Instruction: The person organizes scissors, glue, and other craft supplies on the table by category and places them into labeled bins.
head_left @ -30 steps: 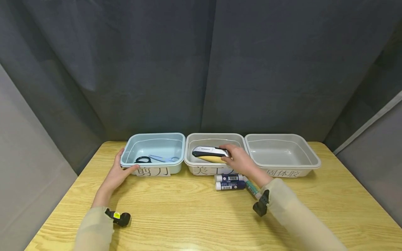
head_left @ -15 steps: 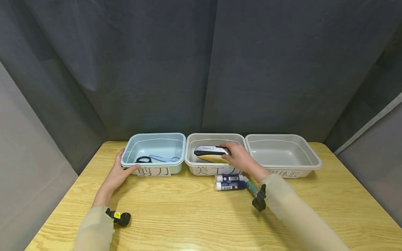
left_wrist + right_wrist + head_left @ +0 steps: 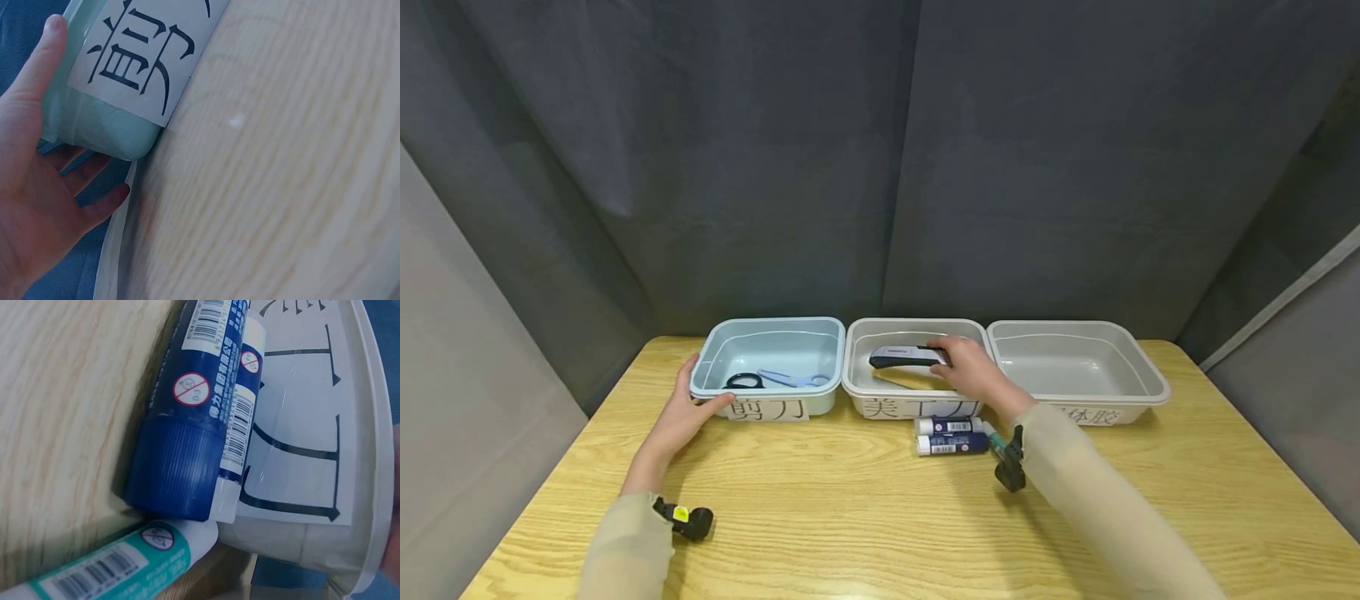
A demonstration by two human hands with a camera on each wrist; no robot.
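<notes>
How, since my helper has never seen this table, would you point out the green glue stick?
On the wooden table, go to the middle bin in the row of three. In front of its right end, two navy glue sticks lie side by side, with the green glue stick by their right ends. It alone has a green body, and it lies slanted to them.

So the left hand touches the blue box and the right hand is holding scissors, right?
Not quite: the right hand holds a silver-and-black cutter, as the head view shows. The left hand does touch the blue box, and the scissors lie inside it.
</notes>
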